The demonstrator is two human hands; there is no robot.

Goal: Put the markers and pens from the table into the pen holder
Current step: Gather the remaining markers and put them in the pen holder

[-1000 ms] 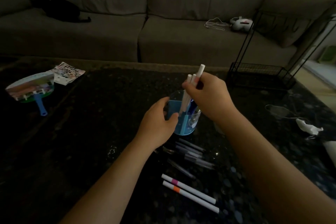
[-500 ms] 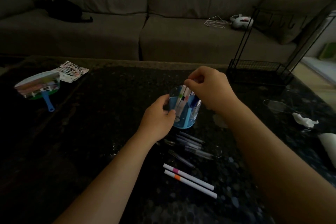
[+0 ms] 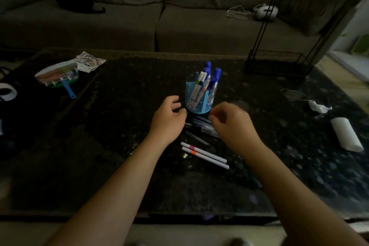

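A blue pen holder (image 3: 199,104) stands upright in the middle of the dark table (image 3: 119,146), with white markers and blue-capped pens inside. My left hand (image 3: 168,119) hovers just left of its base, fingers apart and holding nothing. My right hand (image 3: 232,124) is below and right of the holder, fingers loosely curled and empty, over a bunch of dark pens (image 3: 199,126) lying on the table. Two white markers (image 3: 204,155), one with a pink band and one with an orange band, lie side by side nearer to me.
A hand fan (image 3: 58,76) and a printed sheet (image 3: 89,62) lie at the back left, with a tape roll (image 3: 7,92) at the left edge. A black wire rack (image 3: 279,62) stands at the back right. White crumpled paper (image 3: 319,107) and a white roll (image 3: 346,134) lie on the right. A sofa sits behind.
My right hand dropped the white markers into the holder and came down over the dark pens. My left hand let go of the holder and moved down and left.
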